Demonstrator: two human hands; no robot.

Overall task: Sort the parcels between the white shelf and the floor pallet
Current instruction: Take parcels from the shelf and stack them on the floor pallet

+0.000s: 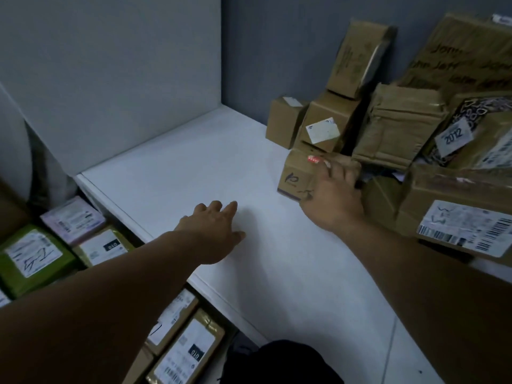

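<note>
A white shelf (210,162) stretches across the middle of the view. At its right end brown cardboard parcels are piled against the grey wall. My right hand (335,195) lies on a small brown box (296,176) with a red sticker at the pile's front edge, fingers wrapped over its top and right side. My left hand (216,231) hovers flat over the bare shelf surface, fingers spread, holding nothing. Below the shelf's left edge lie several labelled parcels, among them a green parcel (33,259) and a pink parcel (72,223).
A large box with a barcode label (460,214) sits at the right front of the shelf. A parcel marked 2012 (454,137) and a crumpled brown one (399,126) lean in the pile. More labelled boxes (188,353) lie below the shelf front.
</note>
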